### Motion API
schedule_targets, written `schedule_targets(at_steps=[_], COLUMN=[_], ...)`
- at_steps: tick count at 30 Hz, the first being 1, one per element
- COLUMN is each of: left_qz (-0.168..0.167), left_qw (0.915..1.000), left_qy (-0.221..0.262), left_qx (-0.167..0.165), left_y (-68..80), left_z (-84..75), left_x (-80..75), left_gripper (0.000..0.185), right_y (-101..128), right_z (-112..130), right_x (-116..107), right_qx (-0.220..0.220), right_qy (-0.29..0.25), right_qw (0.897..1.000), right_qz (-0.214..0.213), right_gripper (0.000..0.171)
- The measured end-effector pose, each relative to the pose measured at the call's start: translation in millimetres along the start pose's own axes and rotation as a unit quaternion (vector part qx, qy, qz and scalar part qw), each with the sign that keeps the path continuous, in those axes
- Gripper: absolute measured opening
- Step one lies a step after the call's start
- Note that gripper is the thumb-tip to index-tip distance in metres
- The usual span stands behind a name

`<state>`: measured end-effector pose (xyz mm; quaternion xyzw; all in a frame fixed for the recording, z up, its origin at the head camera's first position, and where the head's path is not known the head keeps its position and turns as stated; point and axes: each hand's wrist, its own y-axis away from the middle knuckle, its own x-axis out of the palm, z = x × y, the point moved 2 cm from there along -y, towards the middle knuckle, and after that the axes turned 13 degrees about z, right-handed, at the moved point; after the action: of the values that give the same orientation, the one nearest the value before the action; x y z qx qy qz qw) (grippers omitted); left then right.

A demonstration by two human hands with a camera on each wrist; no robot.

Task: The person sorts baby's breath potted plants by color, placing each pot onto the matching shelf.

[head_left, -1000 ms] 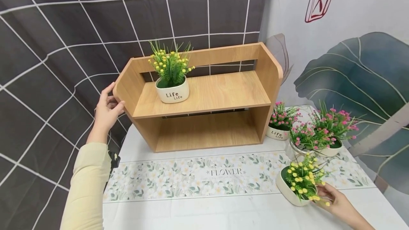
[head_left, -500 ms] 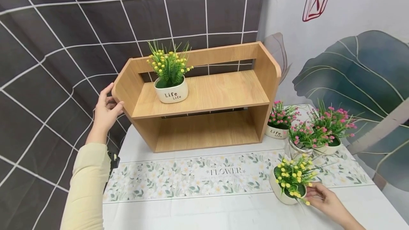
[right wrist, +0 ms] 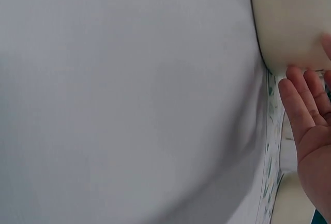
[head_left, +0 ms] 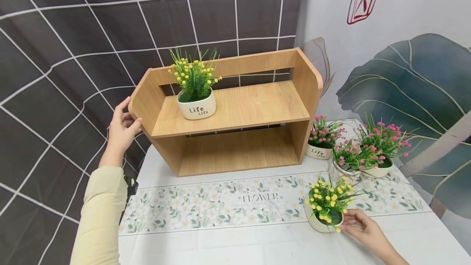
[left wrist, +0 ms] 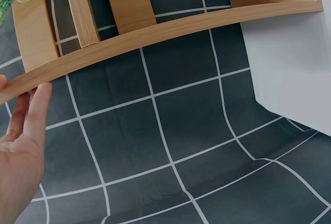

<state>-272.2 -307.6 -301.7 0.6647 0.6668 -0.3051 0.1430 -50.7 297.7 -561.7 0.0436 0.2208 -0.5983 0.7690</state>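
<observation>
A two-tier wooden shelf [head_left: 257, 100] stands on the table in the head view. My left hand [head_left: 122, 128] holds the front edge of its left side panel, thumb and fingers on either side of the board [left wrist: 108, 52]. On the upper tier, toward the left, sits a yellow-flowered plant in a white "Life" pot [head_left: 196, 104]. In front of the shelf at right, my right hand [head_left: 362, 230] grips the end of a second potted yellow plant [head_left: 323, 209]. In the right wrist view, its thumb lies against the pale pot [right wrist: 292, 19] and the fingertips reach its edge.
Several pink-flowered potted plants [head_left: 379, 171] cluster right of the shelf, one close to its side panel. A floral runner [head_left: 217, 205] printed "FLOWER" crosses the white tablecloth [head_left: 220, 248]. A dark grid-patterned curtain [head_left: 206, 15] hangs behind and left of the shelf.
My right hand has moved left with the potted yellow plant, away from the pink plants. The left hand stays on the shelf's side panel. The view has shifted slightly.
</observation>
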Motion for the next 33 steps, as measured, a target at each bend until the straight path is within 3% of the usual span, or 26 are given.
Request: schedule_targets(at_steps=[9,16,20,24,27,30,33], left_qz=[-0.002,-0.004,-0.004,-0.005,-0.004,-0.003,-0.001], left_qw=[1.0000,1.0000,0.9999,0.9999,0.9999,0.9999,1.0000], left_qy=[-0.001,-0.005,-0.010,-0.011,-0.010,-0.011,-0.009], left_qx=[-0.005,0.007,0.008,0.005,0.003,0.002,0.005], left_y=[0.9,2.1,2.1,3.2,3.4,2.7,2.1], left_z=[0.6,-2.9,-4.2,-3.5,-3.0,-2.7,-3.2], left_x=[-2.5,-3.3,-2.5,-2.6,-2.4,-1.7,-1.1], left_gripper=[0.069,0.068,0.068,0.068,0.068,0.068,0.068], right_y=[-10,-15,-23,-38,-48,-58,-66], right_z=[3,1,-1,-3,-3,-5,-6], right_x=[12,8,-6,-20,-27,-32,-34], right_qx=[0.021,0.000,0.047,0.114,0.151,0.168,0.152], right_qy=[0.016,-0.002,0.027,0.077,0.093,0.094,0.097], right_qw=[1.000,0.999,0.996,0.987,0.975,0.964,0.955], right_qz=[0.004,0.053,0.064,0.086,0.131,0.185,0.235], right_gripper=[0.036,0.028,0.034,0.054,0.071,0.078,0.077])
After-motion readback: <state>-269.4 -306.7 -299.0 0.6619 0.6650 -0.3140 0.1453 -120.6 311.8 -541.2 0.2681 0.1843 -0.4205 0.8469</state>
